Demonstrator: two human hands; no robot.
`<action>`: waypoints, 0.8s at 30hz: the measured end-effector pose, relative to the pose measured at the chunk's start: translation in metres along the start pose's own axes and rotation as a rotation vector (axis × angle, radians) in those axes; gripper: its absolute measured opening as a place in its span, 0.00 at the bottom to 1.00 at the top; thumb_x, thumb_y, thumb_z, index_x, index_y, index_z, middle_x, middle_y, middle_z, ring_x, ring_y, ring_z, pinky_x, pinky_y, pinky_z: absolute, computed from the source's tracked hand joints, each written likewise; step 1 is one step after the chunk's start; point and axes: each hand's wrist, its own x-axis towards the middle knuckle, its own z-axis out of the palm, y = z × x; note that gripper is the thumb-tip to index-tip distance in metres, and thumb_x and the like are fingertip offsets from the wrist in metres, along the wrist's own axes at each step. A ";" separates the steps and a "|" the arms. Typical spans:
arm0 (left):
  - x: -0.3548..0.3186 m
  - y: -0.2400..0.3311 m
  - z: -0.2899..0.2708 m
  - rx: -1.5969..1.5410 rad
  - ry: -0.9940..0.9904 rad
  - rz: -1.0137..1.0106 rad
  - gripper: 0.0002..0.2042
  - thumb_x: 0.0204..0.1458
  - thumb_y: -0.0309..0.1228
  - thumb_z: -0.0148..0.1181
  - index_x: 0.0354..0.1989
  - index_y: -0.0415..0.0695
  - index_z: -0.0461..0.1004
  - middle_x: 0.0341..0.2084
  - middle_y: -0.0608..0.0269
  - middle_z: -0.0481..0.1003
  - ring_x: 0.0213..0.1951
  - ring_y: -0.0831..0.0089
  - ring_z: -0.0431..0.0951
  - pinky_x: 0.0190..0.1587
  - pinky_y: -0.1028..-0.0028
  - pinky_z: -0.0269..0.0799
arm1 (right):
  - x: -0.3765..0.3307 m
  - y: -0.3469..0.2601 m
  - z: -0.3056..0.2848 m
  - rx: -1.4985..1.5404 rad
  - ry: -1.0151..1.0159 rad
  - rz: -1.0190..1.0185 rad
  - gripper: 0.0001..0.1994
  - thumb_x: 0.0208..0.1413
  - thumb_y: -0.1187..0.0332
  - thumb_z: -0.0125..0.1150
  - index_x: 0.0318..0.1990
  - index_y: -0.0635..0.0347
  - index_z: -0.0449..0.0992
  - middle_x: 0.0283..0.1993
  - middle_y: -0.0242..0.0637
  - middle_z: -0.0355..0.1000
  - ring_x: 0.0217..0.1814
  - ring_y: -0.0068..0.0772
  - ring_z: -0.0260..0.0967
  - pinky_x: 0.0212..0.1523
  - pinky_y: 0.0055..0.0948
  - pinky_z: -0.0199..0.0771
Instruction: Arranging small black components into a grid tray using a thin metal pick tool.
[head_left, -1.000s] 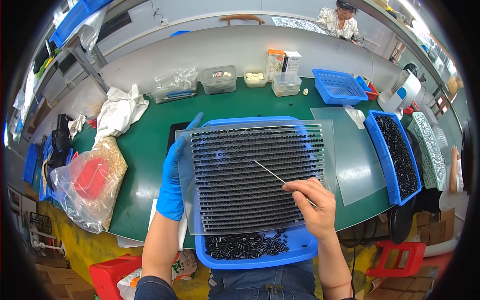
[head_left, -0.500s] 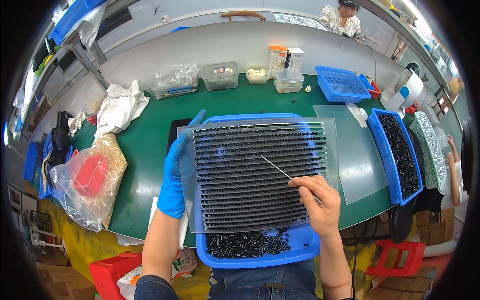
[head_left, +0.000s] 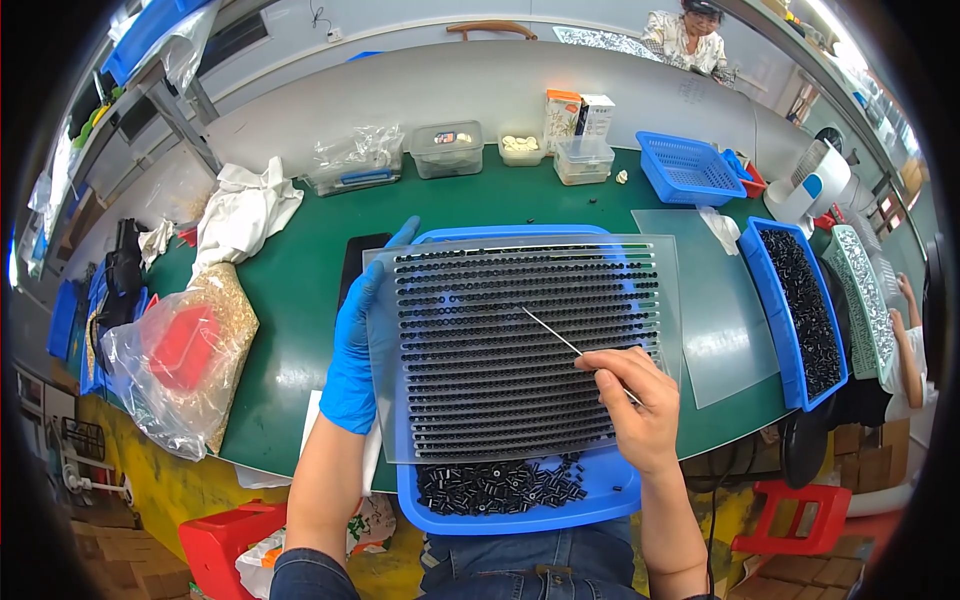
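My left hand [head_left: 354,340], in a blue glove, grips the left edge of a clear slotted plate [head_left: 384,400]. Rows of small black cylindrical parts [head_left: 520,380] fill the plate's slots. Bare, my right hand [head_left: 640,405] pinches a thin metal pick [head_left: 556,333] whose tip touches or hovers just over the upper middle rows; which, I cannot tell. Beneath the plate is a blue tray [head_left: 520,522], with loose black parts [head_left: 500,488] heaped at its near end.
On the green table [head_left: 300,330], a blue bin of black parts [head_left: 798,310] stands at right beside a clear sheet [head_left: 725,330]. Plastic boxes [head_left: 447,150] and a blue basket [head_left: 690,170] line the back. At left lies a bag [head_left: 185,360] with a red scoop. Another person [head_left: 690,45] sits beyond the partition.
The whole view has shifted slightly. Relative to the plate, the pick and both hands look almost unmoved.
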 end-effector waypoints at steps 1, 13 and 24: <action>0.000 0.000 0.001 0.002 0.011 0.000 0.37 0.60 0.45 0.51 0.73 0.39 0.48 0.66 0.49 0.62 0.66 0.62 0.63 0.69 0.65 0.58 | 0.000 0.000 0.000 -0.040 -0.001 -0.046 0.07 0.57 0.77 0.59 0.41 0.67 0.81 0.40 0.40 0.80 0.36 0.30 0.72 0.37 0.28 0.71; 0.002 -0.002 -0.009 -0.065 -0.012 -0.023 0.37 0.61 0.44 0.53 0.73 0.40 0.47 0.67 0.50 0.61 0.66 0.62 0.63 0.69 0.66 0.58 | -0.008 -0.016 0.020 -0.355 0.024 -0.292 0.12 0.48 0.83 0.63 0.42 0.66 0.79 0.39 0.41 0.77 0.36 0.41 0.71 0.37 0.33 0.71; 0.002 -0.004 -0.009 -0.098 -0.033 -0.029 0.37 0.61 0.44 0.53 0.73 0.40 0.46 0.67 0.50 0.61 0.66 0.63 0.63 0.69 0.66 0.57 | -0.017 -0.012 0.034 -0.306 0.062 -0.254 0.12 0.51 0.82 0.62 0.44 0.68 0.78 0.40 0.43 0.77 0.35 0.41 0.71 0.35 0.32 0.72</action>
